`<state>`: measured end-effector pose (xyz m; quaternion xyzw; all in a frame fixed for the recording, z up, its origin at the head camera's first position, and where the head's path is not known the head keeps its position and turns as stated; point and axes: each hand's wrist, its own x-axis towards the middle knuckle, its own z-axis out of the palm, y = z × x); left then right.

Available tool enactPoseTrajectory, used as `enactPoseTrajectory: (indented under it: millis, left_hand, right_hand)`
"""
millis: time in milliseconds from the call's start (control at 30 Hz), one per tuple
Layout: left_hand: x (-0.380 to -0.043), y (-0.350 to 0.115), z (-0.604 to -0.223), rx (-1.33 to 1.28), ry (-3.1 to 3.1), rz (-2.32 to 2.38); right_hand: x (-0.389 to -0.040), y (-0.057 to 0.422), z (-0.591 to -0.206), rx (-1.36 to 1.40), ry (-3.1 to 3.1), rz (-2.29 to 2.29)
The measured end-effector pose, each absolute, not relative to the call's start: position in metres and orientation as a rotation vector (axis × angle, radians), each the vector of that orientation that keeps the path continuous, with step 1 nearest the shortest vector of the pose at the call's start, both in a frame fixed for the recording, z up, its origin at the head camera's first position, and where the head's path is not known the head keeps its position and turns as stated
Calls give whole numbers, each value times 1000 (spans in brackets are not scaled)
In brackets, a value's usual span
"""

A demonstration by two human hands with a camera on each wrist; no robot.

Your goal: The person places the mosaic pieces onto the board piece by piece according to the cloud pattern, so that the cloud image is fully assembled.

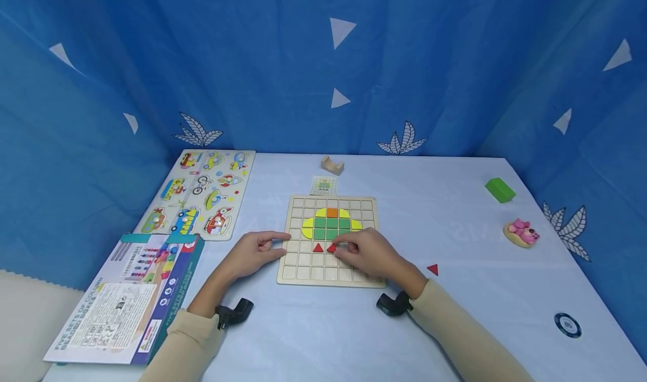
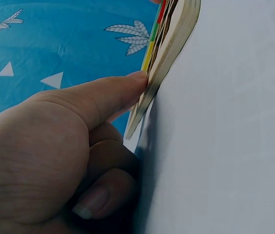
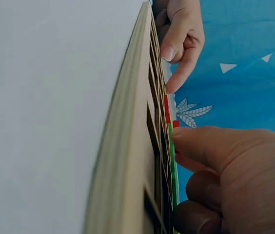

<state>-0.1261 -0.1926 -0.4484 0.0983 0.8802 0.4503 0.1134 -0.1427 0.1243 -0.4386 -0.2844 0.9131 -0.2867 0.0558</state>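
A square wooden grid board [image 1: 298, 275] lies on the table, with yellow curved pieces [image 1: 307, 228], green squares [image 1: 320, 233] and an orange square [image 1: 332, 213] in its cells. Below the green ones sits a red triangle [image 1: 318, 248]. My right hand [image 1: 371, 253] pinches a second red triangle [image 1: 331, 248] between thumb and forefinger, just over the cells beside the first; whether it touches the board I cannot tell. Thumb and forefinger of my left hand [image 1: 251, 254] reach out straight and touch the board's left edge, spaced apart; its other fingers are folded under.
A third red triangle [image 1: 433, 269] lies right of the board. Behind stand a small pattern card [image 1: 323, 185] and a wooden holder [image 1: 332, 166]. Left are a vehicle puzzle [image 1: 202, 196] and a box [image 1: 121, 303]; right, a green block [image 1: 500, 190], pink figurine [image 1: 523, 233] and round chip [image 1: 568, 325].
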Motion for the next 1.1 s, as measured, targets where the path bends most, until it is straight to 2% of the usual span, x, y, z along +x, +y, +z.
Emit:
enactPoseTrajectory:
  millis: [1100]
  left_hand:
    - [-125, -190, -447, 251, 2595, 1299]
  right_hand:
    - [-142, 124, -444, -846, 2797, -896]
